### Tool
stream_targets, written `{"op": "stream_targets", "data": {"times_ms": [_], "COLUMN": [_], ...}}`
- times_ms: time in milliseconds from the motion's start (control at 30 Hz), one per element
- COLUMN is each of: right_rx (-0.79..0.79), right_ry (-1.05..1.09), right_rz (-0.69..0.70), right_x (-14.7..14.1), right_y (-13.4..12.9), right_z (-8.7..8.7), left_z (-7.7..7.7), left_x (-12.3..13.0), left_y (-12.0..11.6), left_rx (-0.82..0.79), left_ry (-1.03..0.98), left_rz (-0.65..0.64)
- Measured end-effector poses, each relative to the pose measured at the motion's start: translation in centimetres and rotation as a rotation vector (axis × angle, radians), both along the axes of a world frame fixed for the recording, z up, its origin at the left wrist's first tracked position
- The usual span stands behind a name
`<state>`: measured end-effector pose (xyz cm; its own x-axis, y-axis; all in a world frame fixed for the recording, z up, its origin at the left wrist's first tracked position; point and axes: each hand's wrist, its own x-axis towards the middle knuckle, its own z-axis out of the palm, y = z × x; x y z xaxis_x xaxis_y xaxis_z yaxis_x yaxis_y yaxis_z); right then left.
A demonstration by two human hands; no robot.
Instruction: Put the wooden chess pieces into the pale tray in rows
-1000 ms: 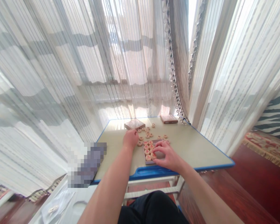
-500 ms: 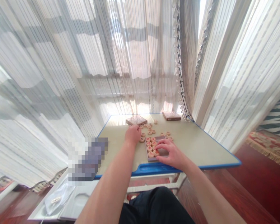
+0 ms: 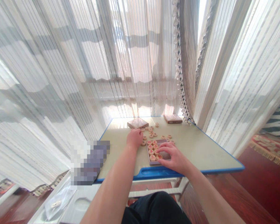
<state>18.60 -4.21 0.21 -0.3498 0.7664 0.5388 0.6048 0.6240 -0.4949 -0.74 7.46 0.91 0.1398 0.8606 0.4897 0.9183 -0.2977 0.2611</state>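
My right hand [image 3: 175, 157] arches over the open box [image 3: 162, 141], fingertips at the red-marked pieces [image 3: 151, 152] along its left side; I can't tell if it grips one. Left of the box, my left hand [image 3: 134, 138] is curled, grip hidden. Loose pieces [image 3: 151, 136] lie beyond the box on the tabletop [image 3: 200, 149].

Both bare arms are angling inward, the left forearm [image 3: 119, 174] stretching farther forward than the right forearm [image 3: 206, 188]. The left hand [image 3: 134, 138] is lying back upward, its fingers curling under, so I'm not seeing what they might be closing on. The right hand [image 3: 174, 156] is pointing across to the left, thumb and fingers arching apart. Below, a knee [image 3: 160, 200] is showing between the arms.
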Motion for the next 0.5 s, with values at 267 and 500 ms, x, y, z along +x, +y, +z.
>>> {"op": "stream_targets", "data": {"times_ms": [267,500], "right_rx": [0.083,0.091], "right_ry": [0.042,-0.029], "right_rz": [-0.130,-0.081], "right_x": [0.44,0.13], "right_y": [0.50,0.27], "right_z": [-0.63,-0.17], "left_z": [0.07,-0.17], "left_x": [0.03,-0.03], "left_y": [0.04,0.22], "left_rx": [-0.006,0.023], "left_ry": [0.005,0.011], "left_rz": [0.011,0.004]}}
